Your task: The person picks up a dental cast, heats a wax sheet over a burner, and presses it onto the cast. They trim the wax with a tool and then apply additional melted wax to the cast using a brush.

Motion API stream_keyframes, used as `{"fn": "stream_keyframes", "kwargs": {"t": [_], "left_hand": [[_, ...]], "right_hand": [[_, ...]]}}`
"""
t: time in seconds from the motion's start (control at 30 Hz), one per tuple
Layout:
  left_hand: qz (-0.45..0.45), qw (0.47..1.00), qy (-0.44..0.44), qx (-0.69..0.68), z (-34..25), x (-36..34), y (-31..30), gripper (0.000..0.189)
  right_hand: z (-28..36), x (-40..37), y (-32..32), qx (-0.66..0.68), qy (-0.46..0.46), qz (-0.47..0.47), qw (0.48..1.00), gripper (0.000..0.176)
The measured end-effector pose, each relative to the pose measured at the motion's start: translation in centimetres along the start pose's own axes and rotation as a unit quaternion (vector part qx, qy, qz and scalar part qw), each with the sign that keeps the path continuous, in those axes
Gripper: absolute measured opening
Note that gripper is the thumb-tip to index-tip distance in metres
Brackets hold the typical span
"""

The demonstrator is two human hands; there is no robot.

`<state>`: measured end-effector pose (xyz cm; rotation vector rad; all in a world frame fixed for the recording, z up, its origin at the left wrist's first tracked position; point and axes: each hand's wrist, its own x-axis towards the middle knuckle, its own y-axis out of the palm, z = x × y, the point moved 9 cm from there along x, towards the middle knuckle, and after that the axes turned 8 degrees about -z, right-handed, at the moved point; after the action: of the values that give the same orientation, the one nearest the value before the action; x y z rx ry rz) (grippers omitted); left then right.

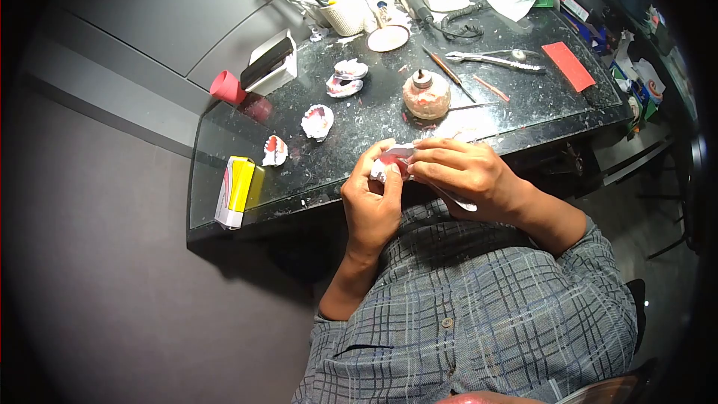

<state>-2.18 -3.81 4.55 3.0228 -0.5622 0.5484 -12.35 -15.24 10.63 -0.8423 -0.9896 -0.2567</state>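
Two bare hands are holding one small white-and-pink dental model [389,157] just off the near edge of the dark worktop [321,179]. Left hand [374,206]: thumb and fingers are gripping the model from its left side, gap narrow. Right hand [467,170]: fingers are bunching closely over the model's right side; its thumb is mostly hidden. Silvery tool [461,202] is jutting from beneath the right palm; cannot tell how firmly it is being held, nor where its working end is lying.

Handling note (judgement): the left hand should be acting as the vise, bearing on the white base rather than the pink, which is probably soft enough to dent. Right fingertips should be pressing lightly and evenly, with the tool turned clear of the surface.

Nearby: a glass burner [426,97] is standing beyond the hands; a brown-handled carver [449,73] and a red sheet [568,66] are lying farther right.
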Motion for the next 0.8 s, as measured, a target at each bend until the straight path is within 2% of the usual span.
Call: {"fn": "stream_keyframes", "kwargs": {"t": [0.33,0.63,0.8], "left_hand": [[-0.034,0.999,-0.013,-0.038,-0.1,0.1,-0.3,0.032],[-0.051,0.997,-0.022,-0.058,0.5,0.1,-0.7,0.032],[-0.060,0.986,-0.073,-0.133,1.4,0.2,-0.9,0.031]], "right_hand": [[0.2,-0.2,0.6,0.000,0.002,-0.016,1.000,0.024],[-0.1,-0.7,1.5,0.001,-0.004,-0.001,1.000,0.033],[0.0,-0.6,1.6,0.011,-0.027,-0.011,1.000,0.032]]}}
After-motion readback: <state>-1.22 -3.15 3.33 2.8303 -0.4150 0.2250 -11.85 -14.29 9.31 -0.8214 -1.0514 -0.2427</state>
